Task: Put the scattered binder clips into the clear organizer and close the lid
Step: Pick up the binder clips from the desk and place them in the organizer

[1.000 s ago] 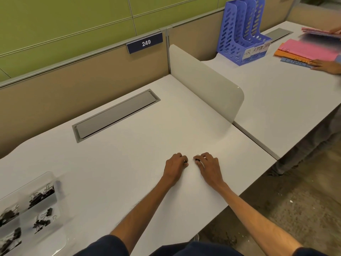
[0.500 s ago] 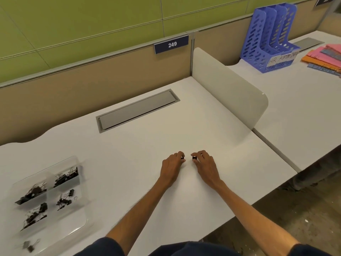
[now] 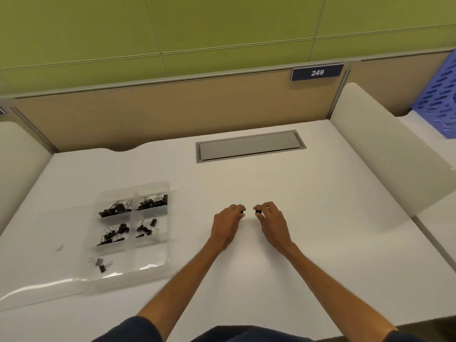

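Observation:
My left hand (image 3: pixel 228 222) and my right hand (image 3: pixel 271 220) rest side by side on the white desk (image 3: pixel 308 230), fingers curled. Each pinches a small black binder clip at its fingertips: one (image 3: pixel 242 212) in the left, one (image 3: pixel 258 211) in the right. The clear organizer (image 3: pixel 158 257) lies open to the left, its compartments holding heaps of black binder clips (image 3: pixel 116 208). Its clear lid (image 3: pixel 37 287) lies flat at the lower left. Two clips (image 3: pixel 100 264) sit in the near-left compartment.
A grey cable hatch (image 3: pixel 249 146) is set into the desk at the back. White dividers stand at the right (image 3: pixel 385 154) and at the left edge (image 3: pixel 17 164). A blue file rack (image 3: pixel 441 99) stands beyond the right divider. The partition bears a 249 label (image 3: pixel 317 72).
The view has swung left, bringing the whole organizer into sight. Both hands stay together on the desk, each still pinching a clip.

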`<state>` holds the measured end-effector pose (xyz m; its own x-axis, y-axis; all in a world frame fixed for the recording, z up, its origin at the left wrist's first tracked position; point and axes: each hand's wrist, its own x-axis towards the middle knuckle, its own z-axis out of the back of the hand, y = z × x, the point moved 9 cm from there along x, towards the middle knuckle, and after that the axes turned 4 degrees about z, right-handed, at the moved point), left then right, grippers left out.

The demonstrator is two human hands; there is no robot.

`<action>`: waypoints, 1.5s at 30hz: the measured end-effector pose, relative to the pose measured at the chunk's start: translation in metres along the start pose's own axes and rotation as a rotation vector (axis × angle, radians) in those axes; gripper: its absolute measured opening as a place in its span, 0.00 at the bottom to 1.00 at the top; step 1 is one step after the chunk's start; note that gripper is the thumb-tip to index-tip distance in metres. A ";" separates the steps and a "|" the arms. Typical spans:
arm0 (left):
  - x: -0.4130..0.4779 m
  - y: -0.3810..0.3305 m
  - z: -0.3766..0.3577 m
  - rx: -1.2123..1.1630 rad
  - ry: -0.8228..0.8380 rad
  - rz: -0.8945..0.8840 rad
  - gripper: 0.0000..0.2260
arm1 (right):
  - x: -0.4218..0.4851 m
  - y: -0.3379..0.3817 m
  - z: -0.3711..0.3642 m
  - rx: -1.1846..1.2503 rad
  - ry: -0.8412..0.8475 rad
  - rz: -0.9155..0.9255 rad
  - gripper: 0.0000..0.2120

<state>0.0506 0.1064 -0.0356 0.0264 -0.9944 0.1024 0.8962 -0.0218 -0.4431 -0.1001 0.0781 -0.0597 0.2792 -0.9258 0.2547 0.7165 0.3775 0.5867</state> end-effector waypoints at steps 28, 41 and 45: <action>-0.125 0.196 0.153 0.240 -0.470 0.330 0.10 | 0.018 0.261 -0.161 0.196 0.185 0.469 0.08; -0.214 0.284 0.176 0.258 -0.528 0.700 0.12 | -0.007 0.330 -0.196 0.149 0.249 0.623 0.07; -0.226 0.289 0.176 0.227 -0.552 0.716 0.12 | -0.007 0.330 -0.205 0.174 0.324 0.625 0.07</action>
<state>0.3821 0.3428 -0.0298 0.7607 -0.5720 0.3070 0.6488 0.6561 -0.3854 0.2659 0.2058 -0.0255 0.7979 -0.4852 0.3578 0.2564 0.8103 0.5269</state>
